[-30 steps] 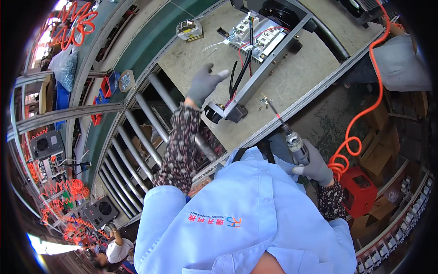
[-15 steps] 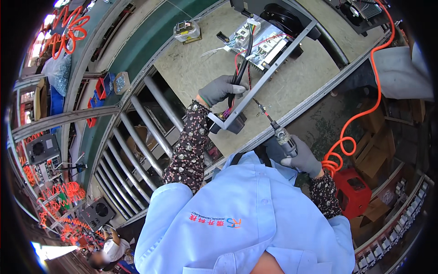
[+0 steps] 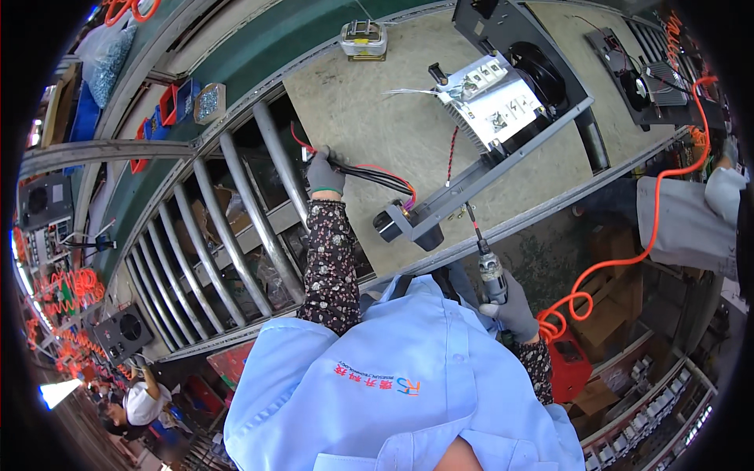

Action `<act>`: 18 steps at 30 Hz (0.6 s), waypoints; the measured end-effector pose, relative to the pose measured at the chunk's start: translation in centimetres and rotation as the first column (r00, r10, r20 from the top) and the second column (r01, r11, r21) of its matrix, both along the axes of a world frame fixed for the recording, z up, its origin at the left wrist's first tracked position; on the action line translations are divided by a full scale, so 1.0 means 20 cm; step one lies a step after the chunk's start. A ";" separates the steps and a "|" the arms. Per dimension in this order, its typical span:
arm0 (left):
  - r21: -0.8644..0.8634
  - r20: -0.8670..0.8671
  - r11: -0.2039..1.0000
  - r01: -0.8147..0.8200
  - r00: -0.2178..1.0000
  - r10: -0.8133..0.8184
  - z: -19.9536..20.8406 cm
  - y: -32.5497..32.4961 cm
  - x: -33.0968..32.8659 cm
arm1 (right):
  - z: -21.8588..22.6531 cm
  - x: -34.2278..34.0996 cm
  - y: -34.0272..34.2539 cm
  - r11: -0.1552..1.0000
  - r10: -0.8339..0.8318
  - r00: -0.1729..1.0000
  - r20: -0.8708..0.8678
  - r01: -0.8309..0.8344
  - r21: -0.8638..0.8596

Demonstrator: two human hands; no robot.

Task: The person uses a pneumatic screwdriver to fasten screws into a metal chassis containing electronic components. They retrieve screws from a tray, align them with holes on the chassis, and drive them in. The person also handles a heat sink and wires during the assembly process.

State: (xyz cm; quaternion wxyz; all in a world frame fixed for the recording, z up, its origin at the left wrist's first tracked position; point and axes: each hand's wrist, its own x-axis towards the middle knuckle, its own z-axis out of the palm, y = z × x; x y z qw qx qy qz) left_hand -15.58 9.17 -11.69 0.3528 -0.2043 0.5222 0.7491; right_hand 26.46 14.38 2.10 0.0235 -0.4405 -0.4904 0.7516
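Observation:
My left hand (image 3: 323,174), in a grey glove, is closed on a bundle of black and red wires (image 3: 375,174) and holds its end out to the left. The bundle runs to the end of a grey metal chassis (image 3: 503,161), where black parts sit. On the chassis are a finned heat sink with silver-topped modules (image 3: 496,102) and a black round fan (image 3: 540,74). A thin red-black lead (image 3: 452,155) hangs beside it. My right hand (image 3: 514,308), also gloved, grips a power screwdriver (image 3: 491,271), its bit pointing up near the chassis's edge.
A transformer (image 3: 364,41) stands at the back of the worktop. Metal rollers (image 3: 247,196) lie left, with small screw bins (image 3: 187,98) beyond. An orange coiled air hose (image 3: 620,265) runs along the right. Another chassis (image 3: 640,82) sits far right; another person's gloved hand (image 3: 724,188) is nearby.
My left hand has pulled the wire bundle left, away from the heat sink, uncovering its silver modules. The screwdriver stays in my right hand, slightly lower and more upright.

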 end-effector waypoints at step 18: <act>-0.814 -0.528 0.434 -0.386 0.183 -0.829 0.33 0.85 -0.12 | 0.10 0.00 0.03 0.986 -0.011 0.998 0.062 0.021 -0.164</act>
